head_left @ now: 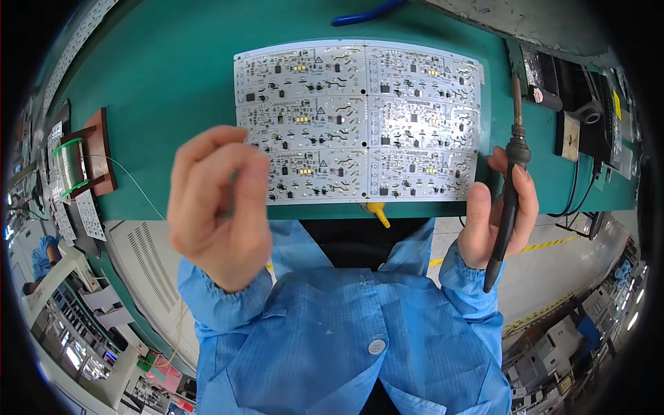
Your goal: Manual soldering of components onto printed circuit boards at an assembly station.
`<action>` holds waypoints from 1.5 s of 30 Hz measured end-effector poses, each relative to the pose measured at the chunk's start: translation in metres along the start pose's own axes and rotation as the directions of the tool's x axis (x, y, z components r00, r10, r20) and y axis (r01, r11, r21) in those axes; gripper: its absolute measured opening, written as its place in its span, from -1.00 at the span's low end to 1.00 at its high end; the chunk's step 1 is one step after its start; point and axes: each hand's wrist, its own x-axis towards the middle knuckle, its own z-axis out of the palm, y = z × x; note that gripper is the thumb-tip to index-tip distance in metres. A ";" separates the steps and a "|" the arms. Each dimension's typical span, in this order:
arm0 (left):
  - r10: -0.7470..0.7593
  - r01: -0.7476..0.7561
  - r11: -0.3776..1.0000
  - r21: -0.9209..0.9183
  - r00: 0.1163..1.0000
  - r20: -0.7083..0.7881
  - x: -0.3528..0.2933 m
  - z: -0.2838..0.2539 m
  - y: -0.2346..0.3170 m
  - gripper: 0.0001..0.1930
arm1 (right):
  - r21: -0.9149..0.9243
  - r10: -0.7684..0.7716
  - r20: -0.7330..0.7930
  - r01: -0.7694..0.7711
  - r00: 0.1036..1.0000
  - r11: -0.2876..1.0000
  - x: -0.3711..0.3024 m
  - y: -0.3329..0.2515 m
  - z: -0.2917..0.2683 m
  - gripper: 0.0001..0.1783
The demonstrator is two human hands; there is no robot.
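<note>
A white panel of joined circuit boards (301, 142), dotted with small black and yellow parts, lies flat on the green mat. My left hand (221, 207) is closed in a pinch over the panel's near left corner. A thin solder wire (131, 176) runs to it from a spool (70, 166) on the left; the end at the fingertips is too small to make out. Beside the panel's right edge, my right hand (477, 232) grips a soldering iron (508, 207) by its black handle. Its metal tip points to the far side, apart from the panel.
The spool sits in a brown holder (104, 152). A blue tool handle (366, 14) lies at the far edge, and a yellow-tipped object (378, 214) pokes out under the panel's near edge. On the right stand black equipment (593, 114) and cables (584, 197).
</note>
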 end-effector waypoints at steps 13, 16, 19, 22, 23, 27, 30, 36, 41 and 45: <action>0.163 -0.176 0.984 -0.003 0.908 0.386 -0.002 0.032 0.027 -0.81 | 0.204 -0.149 0.111 0.125 0.982 0.971 0.033 -0.027 -0.017 -0.78; 0.173 -0.191 0.982 0.013 0.915 0.364 -0.003 0.035 0.024 -0.82 | 0.241 -0.165 0.183 0.119 0.969 0.963 0.038 -0.033 -0.014 -0.85; 0.168 -0.187 0.982 0.018 0.920 0.354 0.001 0.035 0.024 -0.83 | 0.230 -0.189 0.224 0.137 0.956 0.963 0.044 -0.036 -0.012 -0.86; 0.171 -0.188 0.982 0.018 0.923 0.344 0.000 0.036 0.023 -0.83 | 0.213 -0.185 0.231 0.136 0.955 0.968 0.045 -0.036 -0.011 -0.87; 0.177 -0.193 0.981 0.015 0.927 0.331 0.000 0.037 0.023 -0.83 | 0.211 -0.182 0.233 0.133 0.955 0.968 0.046 -0.037 -0.011 -0.87; 0.174 -0.188 0.982 0.010 0.926 0.334 0.002 0.038 0.023 -0.83 | 0.214 -0.175 0.239 0.124 0.955 0.969 0.046 -0.037 -0.011 -0.87; 0.182 -0.188 0.982 -0.013 0.931 0.316 0.002 0.038 0.022 -0.83 | 0.211 -0.167 0.246 0.116 0.955 0.971 0.048 -0.040 -0.010 -0.87; 0.185 -0.198 0.980 0.008 0.930 0.318 0.002 0.037 0.023 -0.82 | 0.220 -0.171 0.245 0.117 0.954 0.968 0.050 -0.038 -0.012 -0.86; 0.165 -0.184 0.982 0.040 0.942 0.294 0.009 0.025 0.029 -0.83 | 0.253 -0.139 0.092 0.112 0.986 0.961 0.046 -0.030 -0.019 -0.76; 0.271 -0.285 0.958 0.033 0.936 0.223 0.019 0.021 0.018 -0.78 | 0.138 -0.127 -0.055 0.134 0.990 0.981 0.035 0.000 -0.037 -0.57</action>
